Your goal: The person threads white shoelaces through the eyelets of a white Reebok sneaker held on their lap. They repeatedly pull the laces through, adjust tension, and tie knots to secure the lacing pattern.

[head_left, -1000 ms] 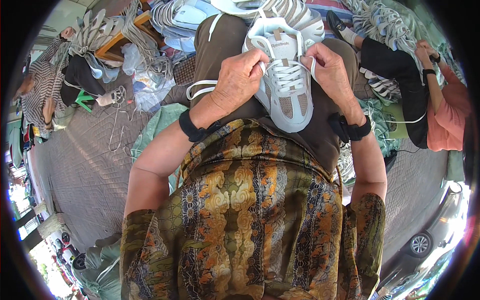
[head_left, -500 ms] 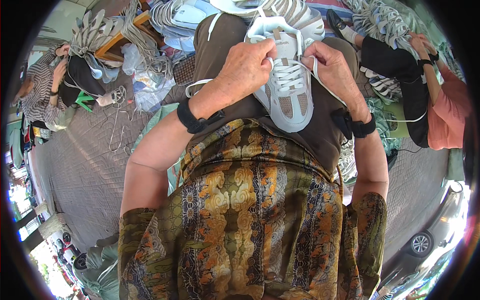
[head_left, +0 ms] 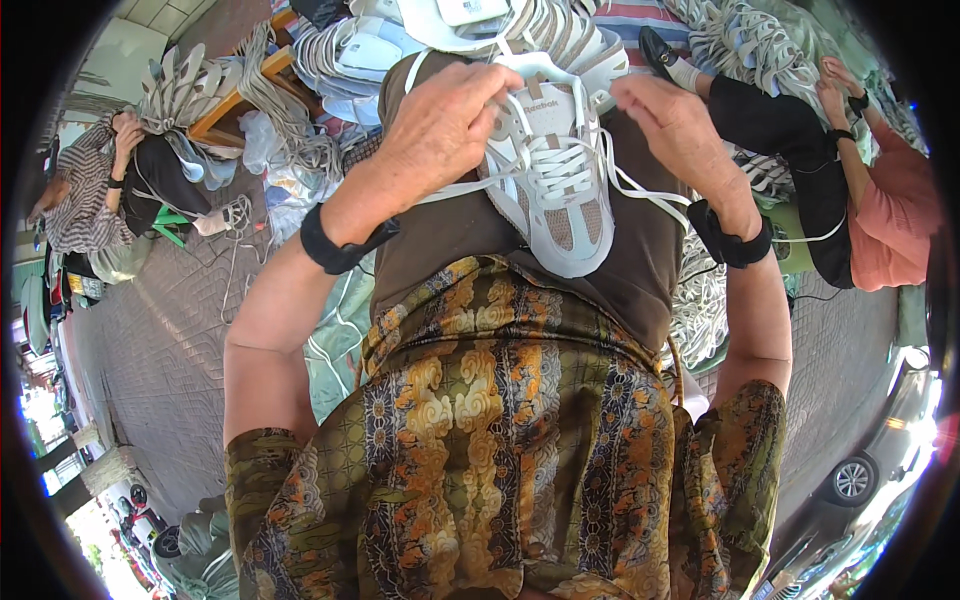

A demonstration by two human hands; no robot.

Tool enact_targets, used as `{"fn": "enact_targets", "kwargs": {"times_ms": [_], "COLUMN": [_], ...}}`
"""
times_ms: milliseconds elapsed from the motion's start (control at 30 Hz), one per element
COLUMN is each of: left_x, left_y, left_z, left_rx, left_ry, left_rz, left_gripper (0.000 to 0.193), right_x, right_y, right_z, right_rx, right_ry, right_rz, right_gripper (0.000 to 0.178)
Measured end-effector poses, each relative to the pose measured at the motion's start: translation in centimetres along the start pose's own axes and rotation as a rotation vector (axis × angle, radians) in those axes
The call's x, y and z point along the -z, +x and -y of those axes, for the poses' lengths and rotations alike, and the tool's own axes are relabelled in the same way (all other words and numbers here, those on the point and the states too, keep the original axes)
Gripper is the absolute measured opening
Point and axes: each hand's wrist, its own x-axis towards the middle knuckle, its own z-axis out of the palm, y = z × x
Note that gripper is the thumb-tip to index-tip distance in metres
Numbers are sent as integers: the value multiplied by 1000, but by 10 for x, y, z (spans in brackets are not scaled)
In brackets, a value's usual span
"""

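A white and grey sneaker (head_left: pixel 560 190) rests on my lap with its toe toward me. White shoelace (head_left: pixel 562 165) crosses its tongue in several rows, and loose lengths trail off both sides. My left hand (head_left: pixel 440 125) is closed at the upper left eyelets, with a white strip of lace at its fingertips. On the other side, my right hand (head_left: pixel 685 135) hovers beside the collar, fingers curled together; whatever they pinch is too small to make out. A loose lace loop hangs below that hand.
Stacked shoe uppers (head_left: pixel 365 55) lie beyond my knees, with more piles at the far right (head_left: pixel 745 50). A seated person in striped clothing (head_left: pixel 85 200) is at left, another in a pink top (head_left: pixel 890 220) at right. White laces (head_left: pixel 697 310) are bundled beside my right thigh.
Both hands have moved apart and away from the middle of the laces, the left toward the left eyelets, the right outward. The sneaker has shifted slightly toward me, and its tongue is more exposed.
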Motion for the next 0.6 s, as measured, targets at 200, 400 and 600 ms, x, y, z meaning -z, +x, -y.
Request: {"fn": "enact_targets", "kwargs": {"times_ms": [200, 400, 600], "left_x": [-10, 1, 7], "left_y": [23, 35, 57], "left_z": [17, 26, 23], "left_rx": [-406, -322, -332], "left_ry": [141, 95, 140], "left_rz": [179, 546, 801], "left_gripper": [41, 32, 31], "right_x": [-8, -4, -9], "right_y": [27, 45, 51], "right_z": [13, 23, 18], "right_rx": [415, 537, 693], "right_ry": [-277, -424, -556], "right_rz": [-60, 275, 396], "right_gripper": [23, 16, 12]}}
